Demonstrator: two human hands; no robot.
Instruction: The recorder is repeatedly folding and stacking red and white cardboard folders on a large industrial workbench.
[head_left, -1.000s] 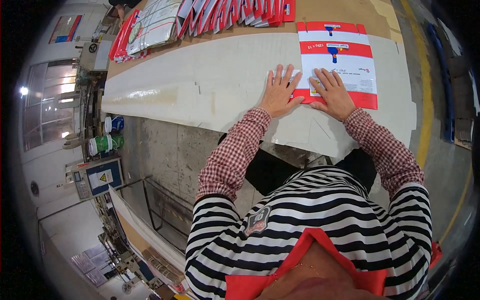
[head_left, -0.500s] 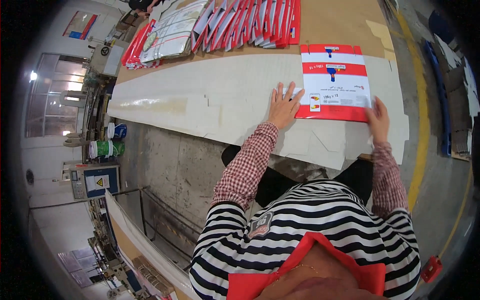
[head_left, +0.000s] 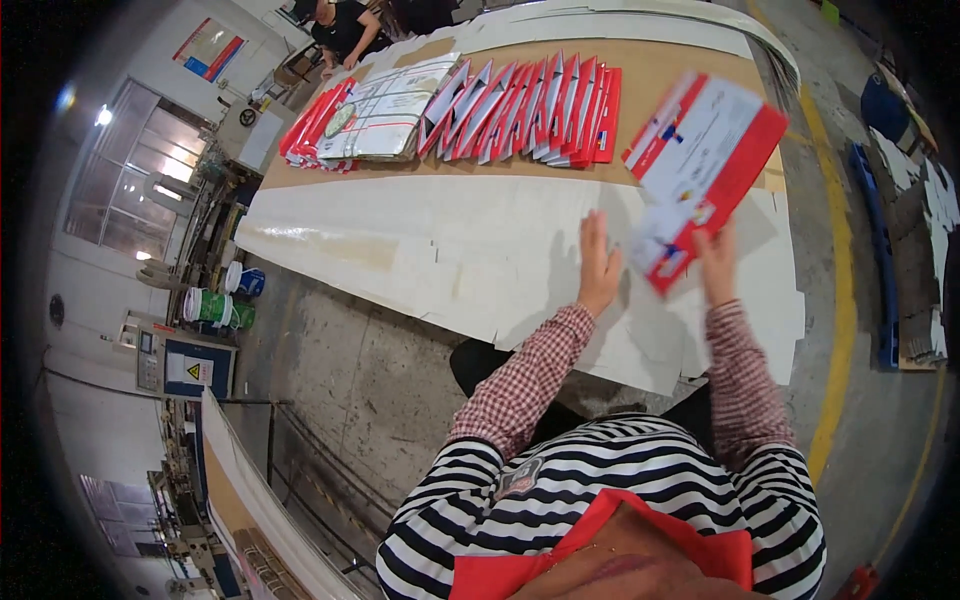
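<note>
A flat red and white printed carton (head_left: 715,140), blurred by motion, is raised off the table at a tilt. My right hand (head_left: 716,262) grips its lower edge, thumb and fingers closed on it. Just left of the carton, my left hand (head_left: 600,268) is held with fingers stretched out and nothing in it, above the white cardboard sheet (head_left: 450,235). Beyond my hands, a leaning row of similar folded red and white cartons (head_left: 545,110) rests on the brown board. Left of that row lies a strapped bundle (head_left: 390,115) of flat, whitish pieces.
More red and white cartons (head_left: 310,125) lie at the bundle's left side. A person in dark clothes (head_left: 348,38) leans at the table's far left. Buckets (head_left: 210,307) and a blue control cabinet (head_left: 195,365) stand to the left. A blue pallet (head_left: 880,270) stands at the right.
My right hand has lifted the carton off the table, swinging it upright and tilted. My left hand has come away from the carton's left edge. The view has shifted, showing more of the far table.
</note>
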